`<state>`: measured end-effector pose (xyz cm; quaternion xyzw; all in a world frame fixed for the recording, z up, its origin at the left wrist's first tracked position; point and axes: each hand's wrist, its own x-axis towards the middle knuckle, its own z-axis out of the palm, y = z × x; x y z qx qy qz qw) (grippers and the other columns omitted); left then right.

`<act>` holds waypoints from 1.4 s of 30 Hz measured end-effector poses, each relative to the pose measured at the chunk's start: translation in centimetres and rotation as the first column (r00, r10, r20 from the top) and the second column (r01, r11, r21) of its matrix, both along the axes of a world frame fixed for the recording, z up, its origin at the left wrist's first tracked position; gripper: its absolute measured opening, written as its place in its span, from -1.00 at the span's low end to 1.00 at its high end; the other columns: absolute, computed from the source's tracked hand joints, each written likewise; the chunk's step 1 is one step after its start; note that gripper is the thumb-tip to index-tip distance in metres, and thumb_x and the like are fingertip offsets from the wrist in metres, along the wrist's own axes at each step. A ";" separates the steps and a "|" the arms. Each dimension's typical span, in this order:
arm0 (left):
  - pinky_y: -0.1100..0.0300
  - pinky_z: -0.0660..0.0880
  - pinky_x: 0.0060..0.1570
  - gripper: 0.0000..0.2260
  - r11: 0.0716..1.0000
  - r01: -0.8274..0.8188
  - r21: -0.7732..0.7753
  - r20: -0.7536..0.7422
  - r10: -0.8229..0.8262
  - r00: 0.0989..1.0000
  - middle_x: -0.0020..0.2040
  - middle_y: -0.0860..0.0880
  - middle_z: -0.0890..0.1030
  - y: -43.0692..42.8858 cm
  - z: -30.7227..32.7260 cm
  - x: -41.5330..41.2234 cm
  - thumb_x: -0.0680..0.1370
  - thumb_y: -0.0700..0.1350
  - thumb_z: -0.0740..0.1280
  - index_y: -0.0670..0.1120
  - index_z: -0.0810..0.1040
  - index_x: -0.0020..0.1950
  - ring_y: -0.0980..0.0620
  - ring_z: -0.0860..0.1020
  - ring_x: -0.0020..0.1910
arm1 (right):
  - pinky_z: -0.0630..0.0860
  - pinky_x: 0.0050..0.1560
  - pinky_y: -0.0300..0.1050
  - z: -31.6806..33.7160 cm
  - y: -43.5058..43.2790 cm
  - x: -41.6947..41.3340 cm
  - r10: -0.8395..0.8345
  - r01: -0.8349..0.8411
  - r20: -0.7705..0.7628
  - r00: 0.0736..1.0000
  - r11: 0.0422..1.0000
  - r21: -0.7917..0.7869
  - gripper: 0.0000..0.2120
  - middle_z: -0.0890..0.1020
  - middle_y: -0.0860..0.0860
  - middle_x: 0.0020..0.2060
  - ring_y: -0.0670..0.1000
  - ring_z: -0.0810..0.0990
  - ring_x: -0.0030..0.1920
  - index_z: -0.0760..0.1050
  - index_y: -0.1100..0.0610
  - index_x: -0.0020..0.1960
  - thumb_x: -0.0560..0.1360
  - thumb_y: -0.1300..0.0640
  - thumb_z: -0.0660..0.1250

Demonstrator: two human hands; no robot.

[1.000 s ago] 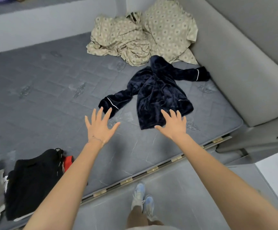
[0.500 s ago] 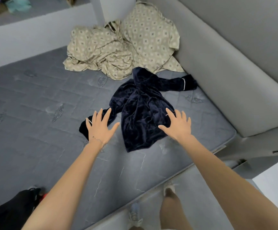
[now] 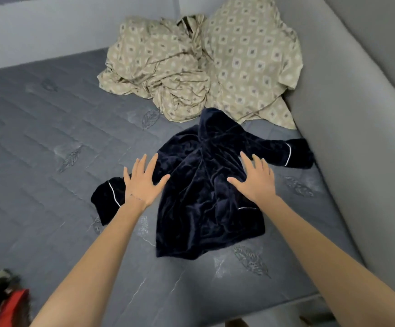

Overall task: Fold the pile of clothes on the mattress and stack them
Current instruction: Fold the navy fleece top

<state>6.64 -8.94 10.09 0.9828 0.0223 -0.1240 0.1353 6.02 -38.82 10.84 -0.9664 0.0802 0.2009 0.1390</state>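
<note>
Your left hand [image 3: 142, 182] and right hand [image 3: 255, 180] now reach farther forward, fingers [image 3: 152, 164] spread, over the dark navy velvet jacket [image 3: 203, 208] at centre frame, apparently to smooth it for folding.

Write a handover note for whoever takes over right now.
Hands: left hand open, fingers spread, over the near sleeve of the navy top; right hand open over its body. Contact unclear.
Things: navy top spread unfolded on the mattress; beige pile crumpled behind it; dark and red clothes at the near-left edge, cut off by the frame.
Done: no fold in the top yet.
Left: fold top and beige pile, then stack.
</note>
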 end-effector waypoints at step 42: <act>0.33 0.24 -0.27 -0.92 0.911 -0.032 -0.412 0.083 0.072 0.994 -0.25 -0.06 0.45 -0.7 -21.7 5.8 0.48 -0.28 0.39 -0.14 0.65 -0.09 0.07 0.42 -0.28 | 0.28 -0.12 -0.16 -24.1 -1.9 0.0 0.198 -0.248 0.284 0.938 0.957 0.151 -0.68 0.64 -0.09 -0.34 -0.01 0.61 -0.32 0.64 0.03 -0.13 0.41 -0.19 0.27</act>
